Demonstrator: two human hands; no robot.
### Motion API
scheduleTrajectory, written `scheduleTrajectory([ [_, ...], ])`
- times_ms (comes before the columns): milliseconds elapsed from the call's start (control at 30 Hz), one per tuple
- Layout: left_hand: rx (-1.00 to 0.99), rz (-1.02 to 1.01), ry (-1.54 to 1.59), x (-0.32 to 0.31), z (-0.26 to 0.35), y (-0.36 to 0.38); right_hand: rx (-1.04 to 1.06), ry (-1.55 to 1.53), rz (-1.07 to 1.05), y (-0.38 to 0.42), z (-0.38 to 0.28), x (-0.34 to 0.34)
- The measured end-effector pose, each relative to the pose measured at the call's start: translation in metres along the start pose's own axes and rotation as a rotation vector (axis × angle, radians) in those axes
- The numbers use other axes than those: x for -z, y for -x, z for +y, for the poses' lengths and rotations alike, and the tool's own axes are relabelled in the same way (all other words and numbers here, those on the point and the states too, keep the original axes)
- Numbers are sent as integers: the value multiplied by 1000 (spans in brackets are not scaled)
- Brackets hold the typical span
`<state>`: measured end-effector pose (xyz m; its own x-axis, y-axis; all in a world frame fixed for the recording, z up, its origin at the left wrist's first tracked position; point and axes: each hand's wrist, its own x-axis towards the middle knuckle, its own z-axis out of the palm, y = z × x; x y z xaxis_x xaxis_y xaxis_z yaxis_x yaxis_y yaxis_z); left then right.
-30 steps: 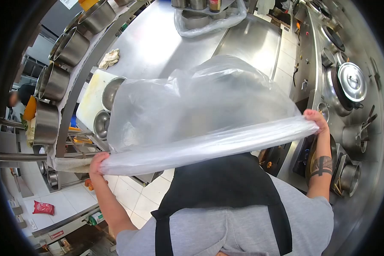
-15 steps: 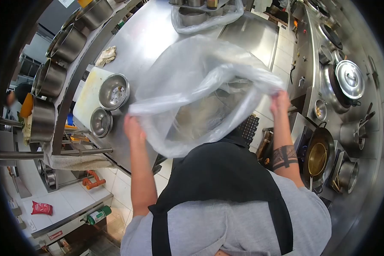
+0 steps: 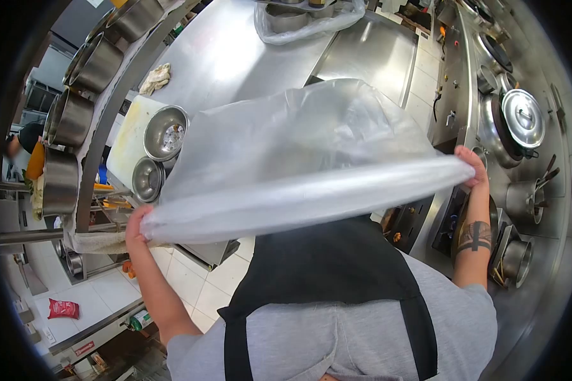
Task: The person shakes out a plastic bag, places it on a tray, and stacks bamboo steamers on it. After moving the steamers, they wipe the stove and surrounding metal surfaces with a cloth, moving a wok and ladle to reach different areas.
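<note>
A large clear plastic bag (image 3: 299,143) is stretched wide in front of my black apron, its thick folded rim pulled into a nearly straight band. My left hand (image 3: 138,225) grips the rim's left end, low beside the counter edge. At the other end my right hand (image 3: 473,166) holds the rim, higher up and near the stove side. Both hands have their fingers closed around the plastic. The body of the bag spreads away from me over the steel counter (image 3: 235,70).
On the left, metal bowls (image 3: 166,132) sit by a white cutting board (image 3: 131,136) and a crumpled cloth (image 3: 156,79). Steel pots (image 3: 97,61) line a shelf. A stove with a lidded pan (image 3: 522,119) stands right. Another person (image 3: 28,136) is at far left.
My hands have moved apart, left hand leftward and down, right hand rightward and slightly down. The bag's rounded open mouth has been pulled into a taut, narrow band.
</note>
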<state>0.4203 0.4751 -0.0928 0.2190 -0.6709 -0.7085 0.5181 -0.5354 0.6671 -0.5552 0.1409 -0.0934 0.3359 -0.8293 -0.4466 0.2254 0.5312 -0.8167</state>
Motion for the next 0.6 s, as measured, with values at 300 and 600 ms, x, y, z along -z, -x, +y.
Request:
scheduleTrajectory([
  [300,-807,633,-1369,-116,15,-41,667,1604,798,-61,12,-65],
  [600,-82,-73,530,-254,-87,-94,1,-485,97,-105,136,-165],
])
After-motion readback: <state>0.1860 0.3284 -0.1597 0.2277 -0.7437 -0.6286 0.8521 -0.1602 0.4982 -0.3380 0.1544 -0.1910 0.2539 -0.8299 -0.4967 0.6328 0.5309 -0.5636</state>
